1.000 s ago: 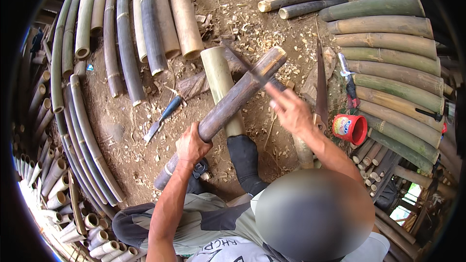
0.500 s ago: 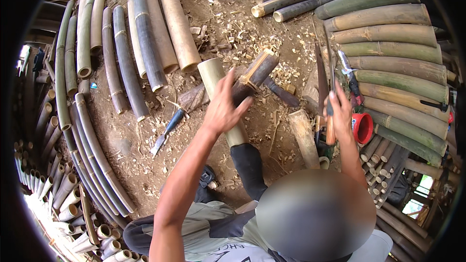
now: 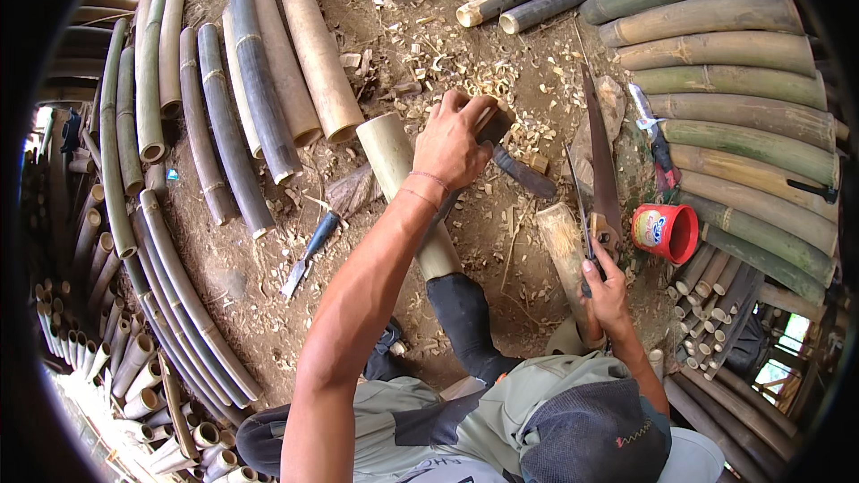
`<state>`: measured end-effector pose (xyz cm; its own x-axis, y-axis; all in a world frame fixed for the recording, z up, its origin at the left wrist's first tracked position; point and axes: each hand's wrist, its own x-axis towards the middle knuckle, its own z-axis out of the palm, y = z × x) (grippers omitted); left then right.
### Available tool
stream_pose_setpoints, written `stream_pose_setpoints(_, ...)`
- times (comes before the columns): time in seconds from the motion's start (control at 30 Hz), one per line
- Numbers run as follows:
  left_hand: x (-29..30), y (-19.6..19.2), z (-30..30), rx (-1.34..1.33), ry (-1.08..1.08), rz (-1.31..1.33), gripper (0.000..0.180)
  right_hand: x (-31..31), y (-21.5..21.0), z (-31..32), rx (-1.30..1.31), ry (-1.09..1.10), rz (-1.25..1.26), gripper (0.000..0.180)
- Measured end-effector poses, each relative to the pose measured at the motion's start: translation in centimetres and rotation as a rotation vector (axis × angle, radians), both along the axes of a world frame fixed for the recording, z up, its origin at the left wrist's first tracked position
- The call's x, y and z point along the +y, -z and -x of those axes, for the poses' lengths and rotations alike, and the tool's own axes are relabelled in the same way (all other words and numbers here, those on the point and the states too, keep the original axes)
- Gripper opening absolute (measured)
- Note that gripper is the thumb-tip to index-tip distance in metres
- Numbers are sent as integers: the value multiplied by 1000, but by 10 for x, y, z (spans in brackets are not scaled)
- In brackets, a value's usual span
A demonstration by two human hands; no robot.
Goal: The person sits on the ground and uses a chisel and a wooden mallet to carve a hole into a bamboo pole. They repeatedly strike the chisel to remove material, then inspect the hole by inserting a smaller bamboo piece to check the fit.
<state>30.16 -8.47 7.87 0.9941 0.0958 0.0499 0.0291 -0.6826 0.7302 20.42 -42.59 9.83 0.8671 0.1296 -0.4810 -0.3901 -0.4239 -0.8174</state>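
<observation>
A pale bamboo tube (image 3: 380, 148) slants across the middle, its near end by a black-covered leg. My left hand (image 3: 452, 143) is closed over a short dark bamboo piece (image 3: 495, 127) lying across that tube; the hand hides most of the piece. Lower right, my right hand (image 3: 608, 293) grips a tool with a long narrow blade (image 3: 580, 201), pointing up and slightly left. Its handle is mostly hidden by the fingers. Beside the blade stands a wider rusty saw (image 3: 602, 156) with a wooden handle. Left of that hand, a bamboo stump (image 3: 562, 241) leans.
A blue-handled chisel (image 3: 313, 246) lies on the shaving-strewn soil, near a wooden piece (image 3: 353, 188). A dark curved handle (image 3: 523, 172) rests beyond the tube. A red tub (image 3: 682, 233) and a knife (image 3: 649, 116) lie right, before stacked bamboo poles (image 3: 743, 107). More poles (image 3: 318, 45) line the left.
My left hand, open above the tube before, has reached forward and closed on the dark bamboo piece. My right hand has come nearer and slightly left, and its blade now tilts more.
</observation>
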Motion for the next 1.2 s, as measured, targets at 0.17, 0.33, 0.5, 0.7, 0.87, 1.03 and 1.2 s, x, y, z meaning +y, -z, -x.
stream_pose_setpoints(0.17, 5, -6, -16, 19, -43, 134, 38, 9, -9, 2, 8, -55, 38, 50)
stream_pose_setpoints(0.33, 35, -20, -31, 151, 107, 406, 30, 11, -16, -6, -728, -554, 356, 48)
stream_pose_setpoints(0.5, 37, -38, -23, 198, 188, 359, 25, 59, -42, -5, -701, -903, 453, 50)
stream_pose_setpoints(0.7, 28, -46, 6, 100, 218, 244, 19, 114, -14, -23, -866, -1078, 538, 54)
stream_pose_setpoints(0.87, 20, -77, 50, -22, 128, 283, 11, 89, 20, -85, -952, -543, 579, 51)
stream_pose_setpoints(1.03, 42, -71, 135, -84, -279, -33, 77, 108, 5, -43, -896, -787, 456, 48)
stream_pose_setpoints(1.2, 48, 53, 243, 802, -205, -75, 88, 118, 36, -13, -1058, -1018, 315, 50)
